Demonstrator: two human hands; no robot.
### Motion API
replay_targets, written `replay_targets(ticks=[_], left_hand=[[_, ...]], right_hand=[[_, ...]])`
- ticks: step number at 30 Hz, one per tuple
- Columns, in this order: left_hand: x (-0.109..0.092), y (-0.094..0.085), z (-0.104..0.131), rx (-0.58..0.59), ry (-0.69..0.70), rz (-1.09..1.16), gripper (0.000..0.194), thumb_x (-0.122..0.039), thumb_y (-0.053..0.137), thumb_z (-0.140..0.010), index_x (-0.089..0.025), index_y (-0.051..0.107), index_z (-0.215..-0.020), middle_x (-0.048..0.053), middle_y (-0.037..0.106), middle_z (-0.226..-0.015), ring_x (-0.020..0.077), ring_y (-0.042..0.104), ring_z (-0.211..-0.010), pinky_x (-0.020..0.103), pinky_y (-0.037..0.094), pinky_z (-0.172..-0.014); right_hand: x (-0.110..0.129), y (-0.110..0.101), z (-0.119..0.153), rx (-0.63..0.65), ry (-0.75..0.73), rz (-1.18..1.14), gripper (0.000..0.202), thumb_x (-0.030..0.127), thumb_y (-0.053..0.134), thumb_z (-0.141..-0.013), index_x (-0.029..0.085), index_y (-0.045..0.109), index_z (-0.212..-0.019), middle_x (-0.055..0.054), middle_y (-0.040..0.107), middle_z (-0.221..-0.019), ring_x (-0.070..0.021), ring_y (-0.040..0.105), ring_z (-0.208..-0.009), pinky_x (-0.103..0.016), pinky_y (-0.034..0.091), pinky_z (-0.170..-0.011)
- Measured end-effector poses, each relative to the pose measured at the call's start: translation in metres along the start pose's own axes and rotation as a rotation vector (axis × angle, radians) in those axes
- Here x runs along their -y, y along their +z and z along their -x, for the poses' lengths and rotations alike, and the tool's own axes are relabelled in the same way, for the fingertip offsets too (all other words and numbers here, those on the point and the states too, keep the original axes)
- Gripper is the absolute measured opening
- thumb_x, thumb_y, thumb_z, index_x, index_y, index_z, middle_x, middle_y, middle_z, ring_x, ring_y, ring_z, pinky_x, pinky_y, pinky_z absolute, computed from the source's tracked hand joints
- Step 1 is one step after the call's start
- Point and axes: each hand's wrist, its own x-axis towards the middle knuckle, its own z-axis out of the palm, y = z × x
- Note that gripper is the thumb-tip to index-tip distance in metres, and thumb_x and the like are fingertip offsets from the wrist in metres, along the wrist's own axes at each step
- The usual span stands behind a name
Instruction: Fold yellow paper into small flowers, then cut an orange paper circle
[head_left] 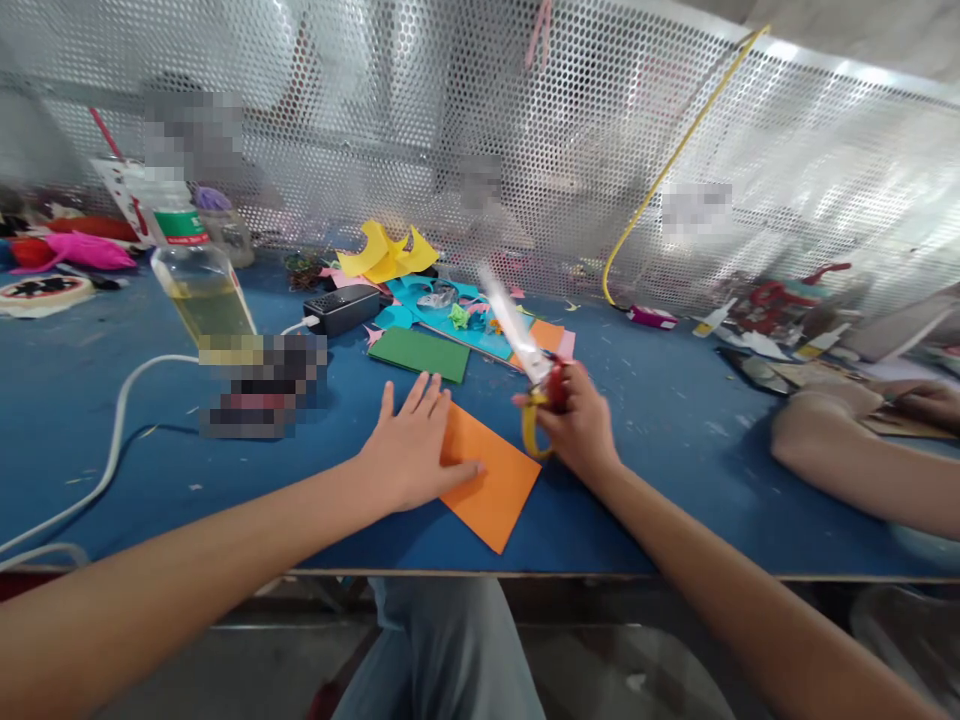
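Observation:
My left hand (pixel 409 450) lies with fingers spread over the left side of an orange sheet of paper (pixel 499 485), its thumb resting on the sheet. The paper sits near the table's front edge. In my right hand (pixel 581 425) is a pair of scissors (pixel 514 325) with red and yellow handles. Their blades look closed, slightly smeared by motion, and point away from me above the table. Just beyond my left fingertips lies a green piece of paper (pixel 420 352).
Behind are blue paper pieces (pixel 480 335), yellow cut paper (pixel 386 252) and a black adapter (pixel 343 310). A bottle of yellowish liquid (pixel 206 290) and a white cable (pixel 120 430) occupy the left. Another person's arm (pixel 862 460) rests at right. A perforated metal screen (pixel 480 130) borders the blue table (pixel 675 480).

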Motion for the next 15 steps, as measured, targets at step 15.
replay_targets(ticks=[15], left_hand=[[-0.049, -0.014, 0.022, 0.300, 0.512, 0.167, 0.043, -0.023, 0.039, -0.086, -0.015, 0.046, -0.128, 0.010, 0.042, -0.138, 0.0250, 0.035, -0.130, 0.046, 0.025, -0.108]], right_hand=[[-0.005, -0.015, -0.022, -0.152, 0.126, -0.131, 0.026, 0.041, 0.058, -0.072, 0.024, 0.039, -0.077, 0.006, 0.045, -0.059, -0.0109, 0.043, -0.045, -0.026, 0.038, -0.045]])
